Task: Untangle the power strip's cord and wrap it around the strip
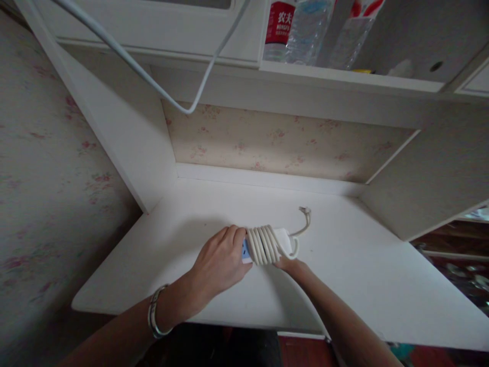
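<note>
A white power strip with a blue socket face is held above the white desktop. Its pale cord is wound round the middle in several tight turns. My left hand is closed round the strip's left end, fingers over the top and thumb below. Under the right part of the strip, my right hand grips from beneath; most of its fingers are hidden behind the coils. The loose cord end sticks out at the upper right.
Overhead hangs a grey-white cable in a bent loop. A shelf above the desk holds plastic bottles, one with a red label. Side panels and flowered wallpaper enclose the desk.
</note>
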The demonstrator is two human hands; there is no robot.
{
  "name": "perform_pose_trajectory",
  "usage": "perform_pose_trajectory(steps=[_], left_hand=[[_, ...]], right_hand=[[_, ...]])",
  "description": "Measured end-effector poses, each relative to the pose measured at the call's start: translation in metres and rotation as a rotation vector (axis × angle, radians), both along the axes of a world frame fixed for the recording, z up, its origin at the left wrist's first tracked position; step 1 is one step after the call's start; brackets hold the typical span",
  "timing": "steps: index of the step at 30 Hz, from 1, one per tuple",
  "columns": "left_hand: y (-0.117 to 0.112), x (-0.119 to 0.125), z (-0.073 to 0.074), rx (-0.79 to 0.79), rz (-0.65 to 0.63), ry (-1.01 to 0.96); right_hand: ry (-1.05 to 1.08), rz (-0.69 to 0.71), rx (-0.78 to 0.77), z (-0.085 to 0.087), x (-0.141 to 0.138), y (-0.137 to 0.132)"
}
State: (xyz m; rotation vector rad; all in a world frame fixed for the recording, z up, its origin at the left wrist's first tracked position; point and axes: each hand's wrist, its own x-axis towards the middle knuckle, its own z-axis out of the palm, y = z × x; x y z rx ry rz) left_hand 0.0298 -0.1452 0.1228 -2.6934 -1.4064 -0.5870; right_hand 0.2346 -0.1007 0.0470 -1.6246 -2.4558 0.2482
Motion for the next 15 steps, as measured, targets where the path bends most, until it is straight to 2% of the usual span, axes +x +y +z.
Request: perform_pose_trajectory(steps=[3,6,10,12,15], left_hand=[[0.022,-0.003,-0.007,0.058,0.123,0.041],[0.043,-0.001,-0.023,0.051,0.202,0.107],[0.062,0.004,-0.048,-0.041,0.26,0.148],[0.066,0.004,-0.056,-0.112,0.242,0.153],[0.066,-0.001,-0.06,-0.222,0.12,0.155]], right_hand=[[0.036,-0.008,-0.087,-0.004,-0.009,-0.021],[-0.011,-0.055,-0.151,0.002,-0.023,-0.038],[-0.156,-0.039,-0.071,0.02,-0.036,-0.048],[-0.204,-0.012,-0.033,0.027,-0.037,-0.047],[-0.248,0.013,-0.019,0.033,-0.031,-0.045]])
